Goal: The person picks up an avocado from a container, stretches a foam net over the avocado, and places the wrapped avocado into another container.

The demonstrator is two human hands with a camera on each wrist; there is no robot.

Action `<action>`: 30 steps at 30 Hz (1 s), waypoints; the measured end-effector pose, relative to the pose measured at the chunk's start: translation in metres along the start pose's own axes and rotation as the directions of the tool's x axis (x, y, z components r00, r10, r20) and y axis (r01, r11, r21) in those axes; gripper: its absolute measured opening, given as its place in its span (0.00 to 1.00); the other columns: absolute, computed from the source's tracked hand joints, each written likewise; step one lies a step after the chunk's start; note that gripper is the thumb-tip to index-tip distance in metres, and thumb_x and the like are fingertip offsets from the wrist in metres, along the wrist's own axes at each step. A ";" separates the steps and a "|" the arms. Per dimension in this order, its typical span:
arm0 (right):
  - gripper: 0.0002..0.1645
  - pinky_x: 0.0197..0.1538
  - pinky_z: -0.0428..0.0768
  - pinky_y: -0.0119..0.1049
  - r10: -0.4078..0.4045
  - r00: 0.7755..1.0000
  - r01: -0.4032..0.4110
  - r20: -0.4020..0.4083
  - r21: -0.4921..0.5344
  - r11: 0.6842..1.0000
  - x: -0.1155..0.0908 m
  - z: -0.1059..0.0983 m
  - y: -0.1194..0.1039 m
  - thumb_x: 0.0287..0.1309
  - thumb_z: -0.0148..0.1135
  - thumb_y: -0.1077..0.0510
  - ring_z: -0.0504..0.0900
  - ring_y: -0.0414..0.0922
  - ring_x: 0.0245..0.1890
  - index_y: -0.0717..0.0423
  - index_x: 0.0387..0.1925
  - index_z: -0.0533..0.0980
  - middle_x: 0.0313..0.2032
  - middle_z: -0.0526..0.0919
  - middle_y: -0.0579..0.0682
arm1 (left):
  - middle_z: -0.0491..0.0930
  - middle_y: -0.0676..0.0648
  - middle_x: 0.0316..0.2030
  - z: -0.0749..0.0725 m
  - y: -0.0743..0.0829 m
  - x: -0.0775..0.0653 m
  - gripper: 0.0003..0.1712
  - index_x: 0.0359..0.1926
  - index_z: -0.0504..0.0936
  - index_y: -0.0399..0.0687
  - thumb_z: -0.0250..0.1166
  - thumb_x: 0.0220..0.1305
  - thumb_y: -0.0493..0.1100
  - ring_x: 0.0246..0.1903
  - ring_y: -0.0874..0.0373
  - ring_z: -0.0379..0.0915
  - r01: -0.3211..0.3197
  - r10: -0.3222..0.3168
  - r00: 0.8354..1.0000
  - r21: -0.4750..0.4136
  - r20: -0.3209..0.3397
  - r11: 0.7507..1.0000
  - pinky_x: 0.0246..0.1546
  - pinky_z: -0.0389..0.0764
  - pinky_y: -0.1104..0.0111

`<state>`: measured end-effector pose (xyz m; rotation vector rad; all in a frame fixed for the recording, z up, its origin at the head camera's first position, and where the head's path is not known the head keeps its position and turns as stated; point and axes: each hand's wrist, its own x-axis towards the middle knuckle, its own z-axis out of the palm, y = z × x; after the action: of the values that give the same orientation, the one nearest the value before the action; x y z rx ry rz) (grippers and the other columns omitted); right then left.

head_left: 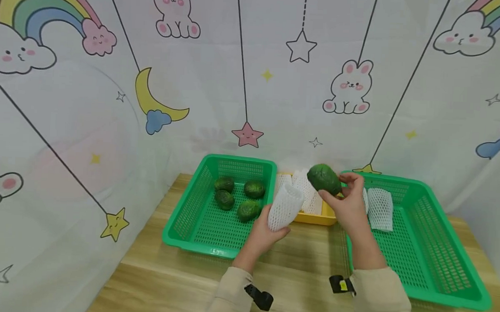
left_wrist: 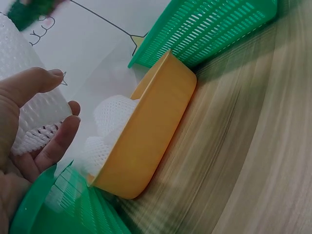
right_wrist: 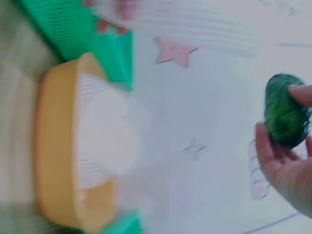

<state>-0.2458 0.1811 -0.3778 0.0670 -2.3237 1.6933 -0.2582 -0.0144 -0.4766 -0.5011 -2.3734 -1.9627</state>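
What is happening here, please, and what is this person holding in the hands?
A person's left hand holds an open white foam net, and the right hand holds a bare avocado, apart from the net. Four more avocados lie in the left green basket. More foam nets sit in the yellow tray between the baskets, and white nets also lie in the right green basket.

Bumpy glossy avocado point(head_left: 323, 178), white foam mesh sleeve point(head_left: 286, 207), smooth plastic yellow tray point(head_left: 314, 219)
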 end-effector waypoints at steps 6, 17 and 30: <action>0.30 0.44 0.71 0.27 -0.215 0.967 0.217 0.133 0.001 0.976 0.004 0.002 -0.026 0.57 0.62 0.64 0.71 0.45 0.47 0.62 0.57 0.60 0.56 0.64 0.56 | 0.71 0.40 0.55 -0.001 -0.013 0.003 0.40 0.65 0.60 0.46 0.68 0.53 0.38 0.51 0.46 0.70 0.012 -0.012 1.000 0.001 0.013 1.000 0.47 0.72 0.53; 0.31 0.42 0.65 0.38 -0.215 0.963 0.233 0.162 -0.106 0.967 0.000 0.004 -0.021 0.60 0.60 0.59 0.67 0.50 0.50 0.53 0.63 0.61 0.57 0.66 0.56 | 0.73 0.41 0.53 0.000 -0.013 0.001 0.38 0.64 0.62 0.50 0.69 0.54 0.42 0.50 0.47 0.71 0.008 -0.008 1.000 0.018 0.014 1.000 0.45 0.73 0.53; 0.24 0.41 0.65 0.46 -0.216 0.935 0.280 0.280 -0.210 0.937 0.000 0.015 -0.014 0.56 0.63 0.61 0.67 0.52 0.46 0.58 0.54 0.69 0.51 0.69 0.56 | 0.73 0.45 0.53 -0.002 -0.010 0.002 0.39 0.66 0.60 0.51 0.68 0.54 0.44 0.48 0.51 0.72 0.017 -0.020 0.999 0.074 0.042 0.997 0.43 0.74 0.57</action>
<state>-0.2455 0.1628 -0.3686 0.5376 -2.5592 1.3282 -0.2629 -0.0175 -0.4854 -0.5243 -2.4737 -1.8824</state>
